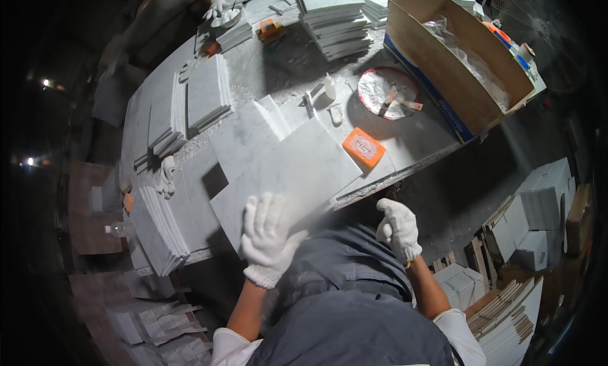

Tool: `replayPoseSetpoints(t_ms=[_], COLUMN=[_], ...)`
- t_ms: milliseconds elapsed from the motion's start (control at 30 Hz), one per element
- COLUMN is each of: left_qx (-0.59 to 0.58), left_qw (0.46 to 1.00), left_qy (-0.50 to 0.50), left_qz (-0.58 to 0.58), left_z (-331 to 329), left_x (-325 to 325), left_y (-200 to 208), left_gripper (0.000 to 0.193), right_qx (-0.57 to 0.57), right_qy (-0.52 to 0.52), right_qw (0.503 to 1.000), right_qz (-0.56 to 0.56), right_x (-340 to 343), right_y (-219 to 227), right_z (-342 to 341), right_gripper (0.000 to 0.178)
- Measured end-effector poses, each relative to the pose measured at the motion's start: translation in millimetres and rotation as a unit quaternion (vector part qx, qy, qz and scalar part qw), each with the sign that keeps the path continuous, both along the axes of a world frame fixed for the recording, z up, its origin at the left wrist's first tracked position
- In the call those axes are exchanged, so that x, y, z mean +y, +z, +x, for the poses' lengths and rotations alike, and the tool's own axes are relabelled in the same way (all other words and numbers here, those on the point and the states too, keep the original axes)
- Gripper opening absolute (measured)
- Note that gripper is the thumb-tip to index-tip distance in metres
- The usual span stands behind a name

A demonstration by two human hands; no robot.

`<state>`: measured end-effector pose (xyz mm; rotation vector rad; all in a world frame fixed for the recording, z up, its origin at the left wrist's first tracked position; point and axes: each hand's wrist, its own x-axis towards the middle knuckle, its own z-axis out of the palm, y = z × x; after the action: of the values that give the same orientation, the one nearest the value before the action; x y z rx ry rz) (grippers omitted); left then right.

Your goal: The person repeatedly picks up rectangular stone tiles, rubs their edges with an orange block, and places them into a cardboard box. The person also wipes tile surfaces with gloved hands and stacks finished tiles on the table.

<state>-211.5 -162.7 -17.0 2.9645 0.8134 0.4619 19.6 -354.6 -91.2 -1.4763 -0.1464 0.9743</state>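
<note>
A large pale grey-veined stone tile [310, 157] lies askew over other tiles at the near table edge. My left hand [269, 236], in a white knit glove, is spread flat over its near corner, fingers apart. Off the table edge, above my right thigh, my right hand [398, 230] is gloved too and has its fingers curled in. What they hold, if anything, is hidden. An orange block [364, 147] with a printed top sits by the tile's right corner. Beyond it are a red-rimmed bowl of white paste [373, 90] with a scraper [405, 103] and a white squeeze bottle [330, 87].
A long open cardboard box [456, 68] with clear plastic inside stands at the table's right. Tile stacks [212, 90] line the left and far sides. Another person's gloved hand [216, 6] is at the far left by a bowl. White cartons [538, 201] stand at the right.
</note>
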Motion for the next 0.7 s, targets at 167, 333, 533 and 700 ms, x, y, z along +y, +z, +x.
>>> replayPoseSetpoints(t_ms=[167,333,533,700], left_qx=[0.063,0.062,0.078,0.017], left_qw=[0.998,0.997,0.995,0.999], left_qy=[0.004,-0.004,0.027,0.006], left_qz=[0.03,0.048,0.047,0.033], left_z=[-39.5,-44.5,-40.4,-15.1], left_x=[24.1,30.0,23.1,7.6], left_y=[4.6,-3.2,1.9,7.3], left_gripper=[0.093,0.096,0.093,0.077], right_qx=[-0.113,-0.244,-0.226,-0.184], right_qy=[-0.014,-0.074,-0.048,-0.054], right_qw=[0.991,0.958,0.966,0.964], right_qz=[0.068,0.129,0.117,0.185], right_x=[2.3,35.8,58.8,39.0], right_y=[12.5,33.7,58.3,62.4], right_z=[40.8,93.4,104.5,63.7], right_gripper=[0.088,0.052,0.032,0.024])
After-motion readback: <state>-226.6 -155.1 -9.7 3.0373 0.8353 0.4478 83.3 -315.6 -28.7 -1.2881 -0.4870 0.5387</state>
